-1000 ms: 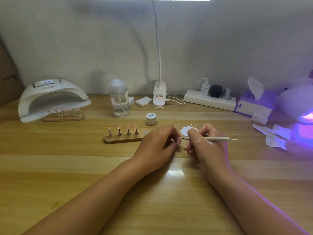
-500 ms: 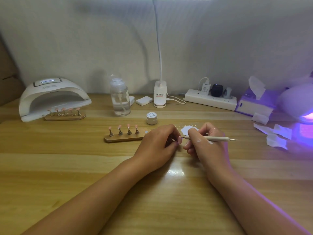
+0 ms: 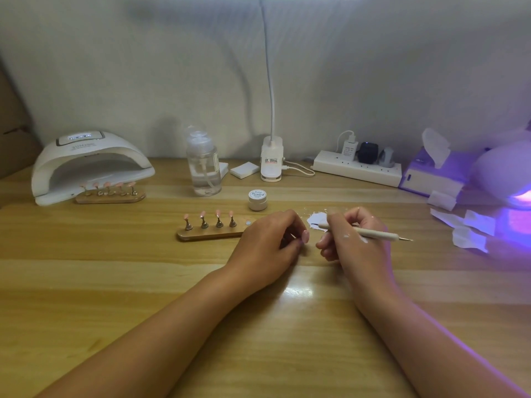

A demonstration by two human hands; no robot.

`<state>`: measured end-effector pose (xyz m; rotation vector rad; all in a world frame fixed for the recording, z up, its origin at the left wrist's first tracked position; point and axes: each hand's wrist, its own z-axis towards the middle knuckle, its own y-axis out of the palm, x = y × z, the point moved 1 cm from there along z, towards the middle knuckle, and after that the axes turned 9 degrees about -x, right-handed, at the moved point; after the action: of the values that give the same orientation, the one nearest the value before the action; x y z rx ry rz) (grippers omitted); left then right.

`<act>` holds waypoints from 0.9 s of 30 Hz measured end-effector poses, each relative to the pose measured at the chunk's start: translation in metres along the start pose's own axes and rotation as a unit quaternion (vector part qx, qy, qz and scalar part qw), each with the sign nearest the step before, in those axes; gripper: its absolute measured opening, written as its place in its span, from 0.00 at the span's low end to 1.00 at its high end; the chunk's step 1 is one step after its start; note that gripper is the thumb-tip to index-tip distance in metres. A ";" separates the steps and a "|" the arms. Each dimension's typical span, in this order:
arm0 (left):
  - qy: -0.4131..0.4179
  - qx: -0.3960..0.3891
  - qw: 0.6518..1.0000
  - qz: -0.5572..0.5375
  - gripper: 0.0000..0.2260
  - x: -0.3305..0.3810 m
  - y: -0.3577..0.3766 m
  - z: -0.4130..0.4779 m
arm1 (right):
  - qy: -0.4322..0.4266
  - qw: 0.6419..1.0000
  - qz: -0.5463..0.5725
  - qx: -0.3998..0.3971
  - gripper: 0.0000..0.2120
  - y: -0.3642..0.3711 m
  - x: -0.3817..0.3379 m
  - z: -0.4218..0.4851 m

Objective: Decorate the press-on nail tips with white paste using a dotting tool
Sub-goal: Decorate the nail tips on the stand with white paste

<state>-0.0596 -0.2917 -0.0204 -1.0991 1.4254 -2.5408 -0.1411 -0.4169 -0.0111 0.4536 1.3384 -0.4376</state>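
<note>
Left hand (image 3: 270, 245) rests on the table (image 3: 143, 282), fingers curled under; whether it holds anything cannot be told. Right hand (image 3: 356, 239), just beside it, grips the dotting tool (image 3: 379, 235), one tip at the white paste (image 3: 317, 217) smear. Behind the left hand, a wooden stand (image 3: 209, 234) carries four upright pink nail tips (image 3: 203, 215). Beyond it is a small jar (image 3: 257, 200); far left, a nail lamp (image 3: 89, 165).

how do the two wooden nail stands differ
The near stand holds four pink tips, its right slot bare; the far stand holds five. The near stand lies by the left hand; the far stand sits at the mouth of the nail lamp. Both are wooden bars with metal holders.
</note>
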 end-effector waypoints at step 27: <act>-0.009 -0.014 1.000 -0.002 0.07 0.002 0.000 -0.001 | 0.023 0.981 -0.191 0.030 0.07 -0.017 0.007 0.013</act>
<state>-0.0618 -0.2914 -0.0199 -1.1267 1.4598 -2.5157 -0.1384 -0.4386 -0.0166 0.2548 1.4639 -0.7906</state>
